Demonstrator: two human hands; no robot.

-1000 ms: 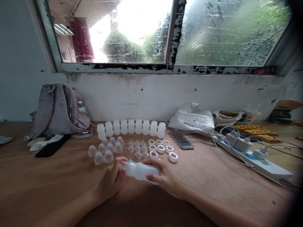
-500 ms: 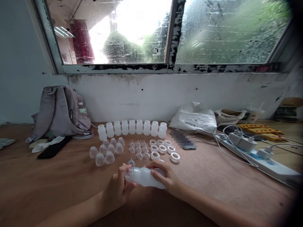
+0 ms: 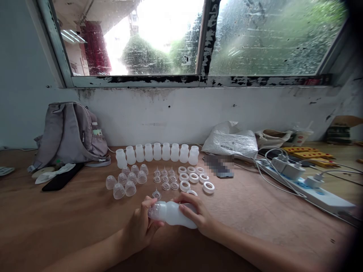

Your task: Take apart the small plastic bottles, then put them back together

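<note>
A frosted white baby bottle [image 3: 173,214] lies sideways between my hands, low over the table. My right hand [image 3: 198,215] wraps round its body from the right. On the left, my left hand [image 3: 147,219] grips the clear domed cap [image 3: 156,211] that covers the bottle's top. Just beyond my hands is a clear nipple [image 3: 156,194] on the table, with several more nipples [image 3: 164,173] behind it. White screw rings [image 3: 193,178] lie to their right, one partly hidden by my right hand. Several clear domed caps [image 3: 124,179] stand to the left.
Several open frosted bottles [image 3: 157,152] form a curved row near the wall. A grey backpack [image 3: 72,134] and a black phone-like slab [image 3: 62,177] are at left. To the right are a blurred phone [image 3: 219,166], a silver bag [image 3: 230,140] and a power strip [image 3: 317,192] with cables.
Both hands still hold the capped bottle, its position nearly the same. The whole view has shifted slightly, and more of the ring beside my right hand shows.
</note>
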